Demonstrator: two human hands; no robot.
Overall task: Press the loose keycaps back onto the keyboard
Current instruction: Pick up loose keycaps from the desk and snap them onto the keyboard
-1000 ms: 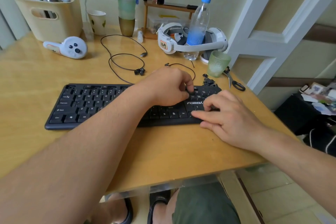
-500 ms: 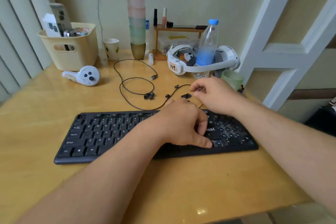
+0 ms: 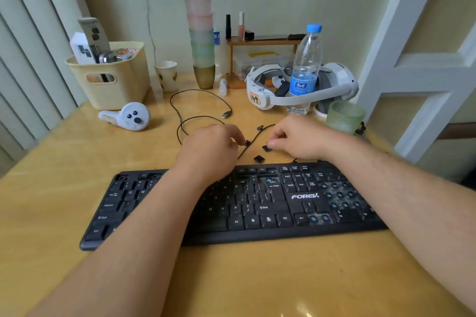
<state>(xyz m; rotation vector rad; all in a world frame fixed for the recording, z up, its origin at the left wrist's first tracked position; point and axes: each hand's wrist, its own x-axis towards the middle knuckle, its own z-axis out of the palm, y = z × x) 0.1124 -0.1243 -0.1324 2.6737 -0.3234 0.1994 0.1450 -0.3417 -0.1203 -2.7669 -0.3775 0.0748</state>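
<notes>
While both forearms reach across the black keyboard [image 3: 239,203], the left hand [image 3: 213,149] pinches a small keycap [image 3: 247,142] at its fingertips beyond the board's far edge. The right hand [image 3: 298,136] pinches another keycap [image 3: 266,148] against the wooden surface [image 3: 77,162]. A third keycap [image 3: 258,158] lies loose between them, beside a black cable [image 3: 195,118]. Several number-pad sockets sit bare.

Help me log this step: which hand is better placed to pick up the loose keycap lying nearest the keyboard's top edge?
Probably the right hand. Its fingertips already touch another keycap just above the free keycap, with nothing in between. The left hand pinches something small at the black cable.
</notes>
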